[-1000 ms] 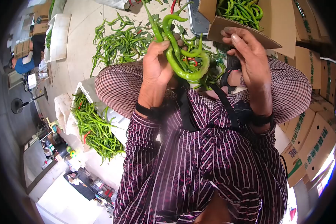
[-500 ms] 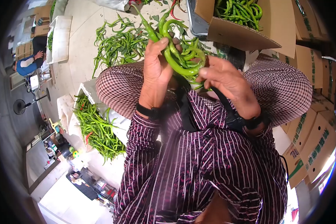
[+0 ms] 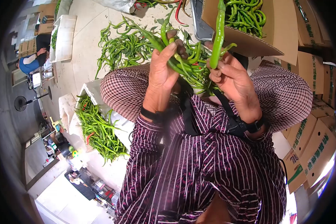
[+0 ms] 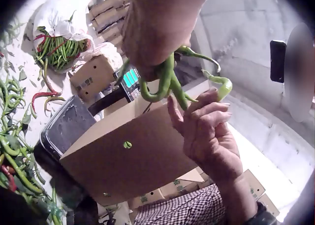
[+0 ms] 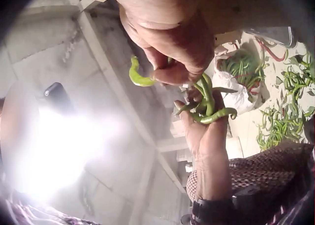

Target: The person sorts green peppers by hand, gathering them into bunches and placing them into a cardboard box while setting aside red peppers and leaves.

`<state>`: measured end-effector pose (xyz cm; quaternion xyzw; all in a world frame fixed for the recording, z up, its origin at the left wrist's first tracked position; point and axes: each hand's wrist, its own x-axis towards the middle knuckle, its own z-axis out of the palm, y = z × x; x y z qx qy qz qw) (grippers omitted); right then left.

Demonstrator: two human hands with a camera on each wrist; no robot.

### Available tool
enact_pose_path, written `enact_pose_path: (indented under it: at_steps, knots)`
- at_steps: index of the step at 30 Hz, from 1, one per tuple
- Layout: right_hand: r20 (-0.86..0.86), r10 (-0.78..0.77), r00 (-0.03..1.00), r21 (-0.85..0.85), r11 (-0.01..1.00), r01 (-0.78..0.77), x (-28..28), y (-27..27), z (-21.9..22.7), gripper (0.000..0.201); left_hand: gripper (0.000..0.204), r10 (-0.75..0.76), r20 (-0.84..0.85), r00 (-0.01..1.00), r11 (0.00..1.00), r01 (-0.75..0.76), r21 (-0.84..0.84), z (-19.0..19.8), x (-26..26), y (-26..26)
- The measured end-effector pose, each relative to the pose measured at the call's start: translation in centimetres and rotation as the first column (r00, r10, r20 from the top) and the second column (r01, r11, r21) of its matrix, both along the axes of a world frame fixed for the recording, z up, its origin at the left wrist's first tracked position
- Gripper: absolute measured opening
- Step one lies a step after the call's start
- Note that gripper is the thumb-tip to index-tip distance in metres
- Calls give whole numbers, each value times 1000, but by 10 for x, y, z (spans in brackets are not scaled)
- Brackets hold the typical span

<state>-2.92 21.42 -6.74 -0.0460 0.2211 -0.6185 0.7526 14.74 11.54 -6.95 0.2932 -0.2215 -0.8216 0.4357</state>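
In the head view my left hand grips several long green chili peppers, their tips sticking out above the thumb. My right hand, just across from it, pinches a green chili pepper between thumb and fingers, pointing up past the carton flap. The left wrist view has curled peppers hanging under the left hand and a bent pepper at the right fingertips. From the right wrist, a curved pepper end juts out beside the right thumb.
Loose green chilies lie spread on the floor ahead. An open carton of peppers stands at the front right on a dark tray-like surface. A white foam box of chilies sits at the left knee. Stacked cartons line the right side.
My right hand came over to the peppers in the left hand, then drew back slightly with one chili pinched in it. The left hand still holds its bunch, with the big curved pepper gone from it.
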Motion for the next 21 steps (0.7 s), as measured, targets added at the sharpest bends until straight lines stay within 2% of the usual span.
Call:
enact_pose_path:
  at_steps: [1,2,4,5,7,8,9,11,12,13,14,16,18,21]
  knots:
    - [-1,1,1000,-4,1000,-1,-3,0,3,43,46,1,-1,1000,1000,-1,-4,0,2,-3]
    - [-168,-8,986,11,1000,10,-6,1,9,45,46,29,-35,999,999,-28,16,-1,7,-8]
    - [-450,11,893,1,1000,-12,-17,6,5,50,46,96,-86,992,995,-92,46,2,17,-18]
    - [-450,8,893,-5,1000,-11,-23,8,6,50,46,142,-49,989,990,-141,20,7,19,-20]
    - [-729,196,655,170,980,-103,-32,15,10,52,46,150,-52,987,989,-150,8,18,27,-30]
    - [-777,168,607,151,985,-79,-32,18,-1,51,45,150,-65,987,987,-153,-41,26,28,-36]
    - [-777,164,609,144,986,-81,-33,20,-5,51,46,125,-8,992,985,-125,-115,33,30,-40]
    - [-771,341,537,240,938,-251,-33,22,-5,47,48,147,115,982,976,-126,-177,43,24,-44]
    - [-732,365,575,223,926,-303,-34,21,-4,44,48,145,116,983,976,-122,-183,47,22,-46]
    - [-734,359,577,218,929,-300,-34,22,-3,44,48,142,122,982,967,-111,-231,50,19,-49]
    - [-709,333,622,197,940,-278,-35,23,-3,45,47,139,129,982,956,-99,-276,52,17,-50]
    - [-678,309,667,182,949,-256,-36,23,1,46,48,130,148,980,953,-82,-292,56,15,-52]
    - [-611,198,766,154,979,-130,-36,22,10,46,48,123,168,978,951,-68,-302,56,14,-49]
    - [-632,184,753,135,983,-127,-37,22,10,45,48,114,127,985,973,-85,-215,54,16,-48]
